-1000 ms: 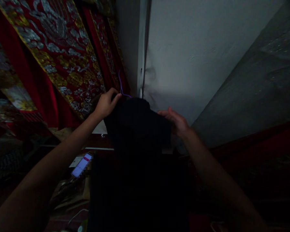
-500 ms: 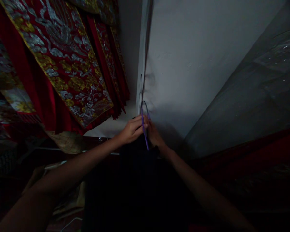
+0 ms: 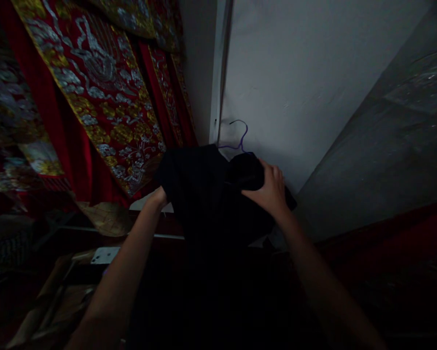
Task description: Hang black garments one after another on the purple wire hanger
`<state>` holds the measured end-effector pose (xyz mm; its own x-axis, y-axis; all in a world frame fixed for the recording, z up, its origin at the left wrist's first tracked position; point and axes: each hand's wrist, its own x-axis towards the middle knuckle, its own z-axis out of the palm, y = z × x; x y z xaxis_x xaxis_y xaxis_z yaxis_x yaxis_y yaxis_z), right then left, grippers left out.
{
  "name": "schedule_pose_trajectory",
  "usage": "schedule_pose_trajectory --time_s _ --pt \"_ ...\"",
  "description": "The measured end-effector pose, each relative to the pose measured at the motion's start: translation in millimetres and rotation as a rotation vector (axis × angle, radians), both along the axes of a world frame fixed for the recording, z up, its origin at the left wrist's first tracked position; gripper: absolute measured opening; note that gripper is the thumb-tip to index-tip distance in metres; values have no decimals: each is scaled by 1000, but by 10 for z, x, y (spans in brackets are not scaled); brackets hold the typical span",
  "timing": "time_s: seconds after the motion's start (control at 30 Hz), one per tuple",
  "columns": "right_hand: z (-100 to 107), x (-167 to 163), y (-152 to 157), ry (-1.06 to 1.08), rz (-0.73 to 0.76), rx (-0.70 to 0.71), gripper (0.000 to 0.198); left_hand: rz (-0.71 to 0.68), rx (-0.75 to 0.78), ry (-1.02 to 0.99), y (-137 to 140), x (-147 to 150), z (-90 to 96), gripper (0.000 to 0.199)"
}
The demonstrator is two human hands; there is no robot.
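Garment, near-black and soft, hangs between the person's two hands with its shoulder end up toward the pale wall and its long axis running down toward the wearer's body, where it sinks into shadow; I cannot make out the lower hem. A thin purple hanger shows at the top, its hook rising above the cloth and curling over, the tip turned to the left. The hanger's arms slope away to either side, and the cloth hides most of them.

The left hand meets the garment at its left edge. The cloth covers the fingers, so I cannot tell how far open they are or how they grip. The right hand bends in a broad curve, thumb and forefinger well apart with dark cloth between them, just below and to the right of the hook; how tightly it holds, I cannot tell. Most of the garment lies to the left of this hand and below it.

Red embroidered cloth hangs beyond the left hand, and a white phone lies near the left forearm.
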<state>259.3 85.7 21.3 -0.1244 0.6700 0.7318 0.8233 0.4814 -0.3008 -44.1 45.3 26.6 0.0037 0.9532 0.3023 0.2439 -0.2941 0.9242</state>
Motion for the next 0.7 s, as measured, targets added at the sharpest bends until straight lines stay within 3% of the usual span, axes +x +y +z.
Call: schedule_pose_trajectory --time_s 0.13,0.2,0.3,0.4,0.47,0.53,0.6,0.7 --pt "374 -206 169 -53 -31 26 100 30 -204 -523 -151 -115 -508 79" --pt "473 -312 178 -101 29 39 102 72 -298 -693 -277 -43 -786 67" --pt "461 -369 44 -139 118 23 106 146 -376 -752 -488 95 -1078 48" --pt "244 -362 -201 -80 248 -24 101 210 -387 -791 -685 204 -1196 50" --pt "-8 -419 -365 50 374 -116 87 222 -432 -820 -799 277 -1229 51" --pt "-315 -564 -491 271 442 -285 63 207 -487 -844 -894 358 -1255 52" --pt "-623 -770 -569 559 350 -483 41 179 -519 -860 -968 431 -1279 52" --pt "-986 -1068 -635 674 364 -748 47 154 -550 -856 -1033 469 -1285 52"
